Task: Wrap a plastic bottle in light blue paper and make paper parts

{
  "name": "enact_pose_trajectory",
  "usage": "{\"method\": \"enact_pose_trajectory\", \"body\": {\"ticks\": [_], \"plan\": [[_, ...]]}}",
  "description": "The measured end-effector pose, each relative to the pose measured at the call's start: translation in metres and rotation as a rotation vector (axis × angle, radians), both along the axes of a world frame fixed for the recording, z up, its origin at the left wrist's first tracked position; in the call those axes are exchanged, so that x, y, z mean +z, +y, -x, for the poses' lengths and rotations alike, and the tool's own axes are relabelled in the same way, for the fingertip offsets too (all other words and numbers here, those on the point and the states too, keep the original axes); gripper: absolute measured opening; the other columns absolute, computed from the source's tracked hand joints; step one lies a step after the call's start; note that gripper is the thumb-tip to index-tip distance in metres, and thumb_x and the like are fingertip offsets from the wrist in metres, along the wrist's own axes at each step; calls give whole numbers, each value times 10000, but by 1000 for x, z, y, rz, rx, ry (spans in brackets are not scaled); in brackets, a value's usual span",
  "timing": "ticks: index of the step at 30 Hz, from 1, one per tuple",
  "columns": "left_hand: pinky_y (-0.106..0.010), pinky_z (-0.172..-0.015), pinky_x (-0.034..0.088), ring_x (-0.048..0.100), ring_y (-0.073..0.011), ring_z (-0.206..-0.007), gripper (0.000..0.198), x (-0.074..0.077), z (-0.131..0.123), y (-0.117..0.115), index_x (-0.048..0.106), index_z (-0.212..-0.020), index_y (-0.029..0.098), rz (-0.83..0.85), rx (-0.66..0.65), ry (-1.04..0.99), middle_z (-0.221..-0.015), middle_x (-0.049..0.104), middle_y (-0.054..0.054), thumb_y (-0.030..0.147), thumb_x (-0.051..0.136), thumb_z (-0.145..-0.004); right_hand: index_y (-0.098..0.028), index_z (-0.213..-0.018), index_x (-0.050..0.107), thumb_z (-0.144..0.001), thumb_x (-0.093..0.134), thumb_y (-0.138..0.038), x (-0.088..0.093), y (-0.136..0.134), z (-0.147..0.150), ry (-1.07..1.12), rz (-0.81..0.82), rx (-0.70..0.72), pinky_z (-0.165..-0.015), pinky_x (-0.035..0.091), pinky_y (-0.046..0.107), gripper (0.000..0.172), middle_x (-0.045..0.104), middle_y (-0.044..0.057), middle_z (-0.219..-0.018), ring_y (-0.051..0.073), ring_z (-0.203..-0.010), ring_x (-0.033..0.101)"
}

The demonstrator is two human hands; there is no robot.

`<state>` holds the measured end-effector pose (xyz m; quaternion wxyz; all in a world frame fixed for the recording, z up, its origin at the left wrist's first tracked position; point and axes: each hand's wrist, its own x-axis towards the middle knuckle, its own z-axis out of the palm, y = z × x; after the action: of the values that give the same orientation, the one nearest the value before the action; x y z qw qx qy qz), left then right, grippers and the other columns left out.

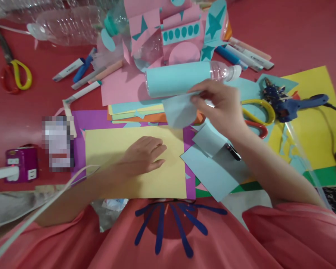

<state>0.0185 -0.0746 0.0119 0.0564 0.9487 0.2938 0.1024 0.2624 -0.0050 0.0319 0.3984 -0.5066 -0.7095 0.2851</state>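
My right hand (220, 106) pinches a piece of light blue paper with a rounded lower edge (180, 112) between thumb and fingers, raised over the paper stack. Just behind it lies a plastic bottle wrapped in light blue paper (179, 77), its white cap pointing right. My left hand (145, 155) rests over a pale yellow sheet (106, 149), fingers loosely stretched and holding nothing. Light blue paper pieces (210, 173) and a small black pen-like item (233, 151) lie below my right forearm. Yellow-and-red-handled scissors (259, 112) sit to its right, their blades hidden.
A blue glue gun (294, 104) with a cable lies at the right on yellow paper (319, 138). Pink-and-teal paper decorations (182, 52) stand at the back. Clear bottles (70, 26), more scissors (14, 71), markers (84, 89) and a purple power adapter (21, 164) are leftward.
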Motion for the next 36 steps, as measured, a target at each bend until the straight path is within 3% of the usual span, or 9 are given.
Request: {"method": "enact_pose_trajectory", "body": {"ticks": [3,6,9,13,21,26,31,34,36], "plan": [[-322,-751,500,623,-195,-797,195,-4,-3,4,653,-929,146,-11,-40,-19,-879,695,-78,284,517,-911,-276,-963,699,-948,479,-285,15,-12,-6,-74,-343,-110,-863,526,393,221,664,54,-955,203,-935,633],[-382,-916,482,629,-231,-1000,302,-13,-4,4,628,-1130,147,-12,-75,-53,-1069,708,-113,331,506,-924,-322,-947,720,-935,486,-219,5,-26,-9,-279,-511,52,-797,531,373,256,669,20,-887,174,-845,638],[-439,-1087,382,582,-248,-1179,432,-19,-5,-1,533,-1306,108,7,-106,-75,-1242,659,-157,341,475,-948,-281,-936,738,-954,456,-195,-19,-36,-11,-420,-443,271,-666,532,299,295,682,30,-853,144,-729,609],[-456,-1127,343,556,-259,-1247,472,-18,-12,-8,492,-1349,72,11,-75,-34,-1317,618,-182,326,485,-952,-240,-988,739,-956,390,-152,-39,-43,-11,-502,-260,264,-649,530,290,361,700,77,-957,166,-801,636],[-347,-820,479,631,-216,-925,289,-18,-25,-8,636,-1054,161,-193,-9,-139,-997,694,-97,387,533,-907,-202,-1066,711,-947,372,-104,-43,-43,-3,-582,-229,278,-646,571,306,372,696,107,-1107,202,-907,684],[-414,-1055,395,547,-285,-1206,575,-22,-27,-1,479,-1315,62,-142,5,-89,-1277,612,-210,464,505,-905,-181,-1048,706,-954,367,-103,-47,-40,-2,-507,-238,327,-753,598,356,361,701,120,-1112,230,-1025,673],[-403,-1151,305,468,-300,-1352,695,-26,-28,0,381,-1424,12,-48,33,38,-1418,523,-229,506,433,-938,-219,-1140,648,-950,456,-174,-18,-37,-17,-419,-195,353,-897,574,416,274,677,115,-1199,242,-1106,655],[-432,-1170,276,434,-322,-1380,732,-27,-28,-1,359,-1462,34,44,26,56,-1458,485,-222,530,434,-929,-216,-1024,640,-907,533,-147,13,-47,-40,-414,-235,140,-837,569,390,173,711,118,-1054,245,-1009,681],[-440,-1176,269,417,-326,-1391,748,-28,-27,-1,336,-1478,26,89,17,56,-1465,475,-226,520,444,-926,-232,-910,616,-909,541,-187,27,-63,-58,-479,-147,-30,-655,549,332,88,698,77,-845,207,-778,682]]}}
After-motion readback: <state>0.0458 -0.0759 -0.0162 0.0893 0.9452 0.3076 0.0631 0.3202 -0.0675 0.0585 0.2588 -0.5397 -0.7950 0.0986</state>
